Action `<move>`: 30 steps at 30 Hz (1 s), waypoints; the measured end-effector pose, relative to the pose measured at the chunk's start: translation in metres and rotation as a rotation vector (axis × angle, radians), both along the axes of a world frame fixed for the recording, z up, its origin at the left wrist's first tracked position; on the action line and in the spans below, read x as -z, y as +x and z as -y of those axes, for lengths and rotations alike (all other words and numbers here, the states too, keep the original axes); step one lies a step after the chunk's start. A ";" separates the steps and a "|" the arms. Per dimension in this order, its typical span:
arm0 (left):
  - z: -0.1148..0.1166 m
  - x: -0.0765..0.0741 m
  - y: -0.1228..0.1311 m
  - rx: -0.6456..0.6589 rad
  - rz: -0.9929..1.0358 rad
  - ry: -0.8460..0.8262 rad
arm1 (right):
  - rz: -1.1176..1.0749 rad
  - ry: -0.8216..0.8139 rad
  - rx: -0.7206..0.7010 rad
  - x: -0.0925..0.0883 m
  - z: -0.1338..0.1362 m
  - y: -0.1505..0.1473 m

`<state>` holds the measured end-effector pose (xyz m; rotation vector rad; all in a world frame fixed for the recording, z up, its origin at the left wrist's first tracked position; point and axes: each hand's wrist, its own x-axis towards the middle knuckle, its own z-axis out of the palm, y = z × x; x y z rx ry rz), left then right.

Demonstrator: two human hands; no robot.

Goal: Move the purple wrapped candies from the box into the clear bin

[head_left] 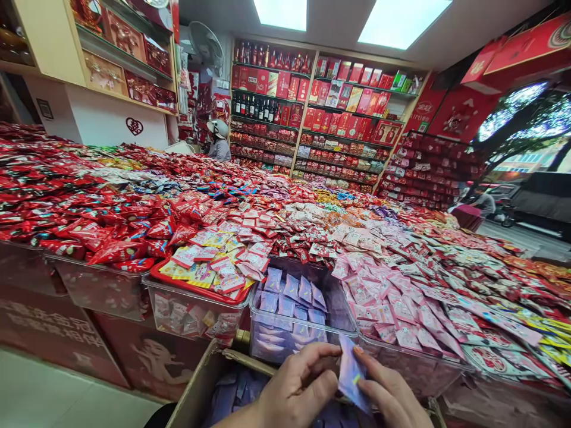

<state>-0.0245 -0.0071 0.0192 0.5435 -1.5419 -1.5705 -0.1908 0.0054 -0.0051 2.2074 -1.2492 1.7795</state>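
Note:
A small purple candy packet (pixel 350 375) with a yellow mark is upright between my two hands, above an open cardboard box (pixel 196 380). My right hand (pixel 390 389) pinches its right side between thumb and fingers. On the other side my left hand (pixel 303 380) is closed, its fingertips at the packet's left edge. Inside the box lie more purple packets (pixel 234 392), partly hidden by my hands. Just beyond stands a clear plastic bin (pixel 303 333) with purple packets (pixel 285 304) stacked in rows, and bare room at its right side.
Left of the bin is another with a red tray (pixel 178 278) of yellow and pink packets. Pink packets (pixel 397 303) heap on the right, red ones (pixel 120 238) on the left. A person in a helmet (pixel 218 139) is behind the display, near tall shelves (pixel 307 113).

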 end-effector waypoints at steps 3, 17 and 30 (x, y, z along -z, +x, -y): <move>0.003 0.008 -0.001 -0.065 0.066 0.042 | -0.069 0.153 -0.042 -0.044 0.020 0.002; 0.020 0.030 0.006 -0.084 0.607 -0.418 | -1.215 0.341 0.010 -0.056 0.165 0.097; 0.020 0.033 0.007 -0.040 0.612 -0.450 | -1.292 0.480 0.012 -0.050 0.161 0.097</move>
